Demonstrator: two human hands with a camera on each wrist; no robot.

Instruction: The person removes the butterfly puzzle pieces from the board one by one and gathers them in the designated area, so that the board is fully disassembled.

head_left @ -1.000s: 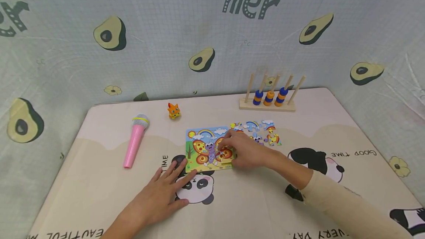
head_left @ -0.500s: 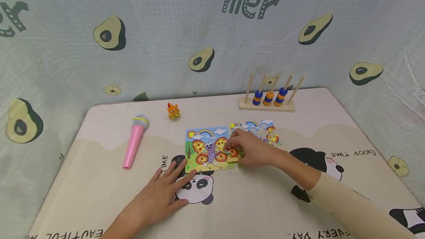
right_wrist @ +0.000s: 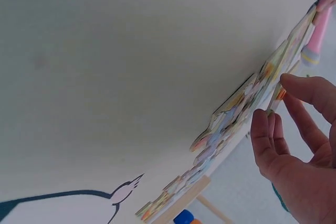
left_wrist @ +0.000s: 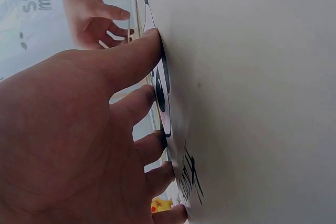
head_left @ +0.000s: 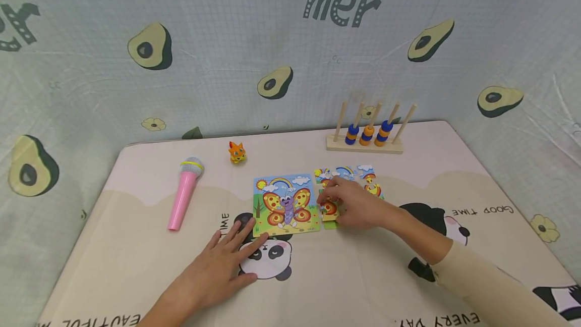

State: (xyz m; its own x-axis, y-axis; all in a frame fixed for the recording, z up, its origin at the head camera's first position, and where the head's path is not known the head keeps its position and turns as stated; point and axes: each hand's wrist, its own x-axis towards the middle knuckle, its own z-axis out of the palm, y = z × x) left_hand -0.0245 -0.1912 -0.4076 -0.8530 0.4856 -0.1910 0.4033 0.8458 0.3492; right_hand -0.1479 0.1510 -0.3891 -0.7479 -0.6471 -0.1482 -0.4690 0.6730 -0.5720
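Note:
A square butterfly picture board lies flat on the table. My left hand rests palm down with spread fingers, its fingertips at the board's lower left edge. Just right of the board, my right hand pinches a jigsaw piece with a red and orange ring pattern. In the right wrist view that thin piece is held edge-on between thumb and fingers, raised over the others. Loose jigsaw pieces lie in rough rows beyond the right hand, which hides some of them.
To the left lies a pink toy microphone. A small orange animal figure stands behind the board. At the back right is a wooden peg stand with blue and orange beads. A patterned cloth covers the table.
The right hand has moved rightward with the pinched jigsaw piece, from over the board's right part to beside it, uncovering the whole butterfly picture. The left hand stays where it was.

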